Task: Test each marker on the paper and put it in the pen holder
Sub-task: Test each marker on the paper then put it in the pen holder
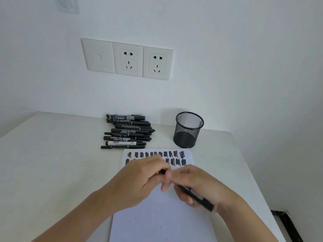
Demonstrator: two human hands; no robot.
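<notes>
One marker [197, 198] sits in the right hand [199, 184], fingers curled round its barrel. The left hand [143, 179] pinches its far end above the single paper [162, 222]. Behind lies a pile of markers [127, 131], roughly a dozen, with one pen holder [188, 130] to its right. The table [52, 154] stretches widest left of the sheet; its right edge runs close.

Black round wire-mesh pen holder [188, 130], black plastic markers [128, 131] with white labels, white paper sheet [157, 220] with rows of black scribbles, off-white table [52, 154].
</notes>
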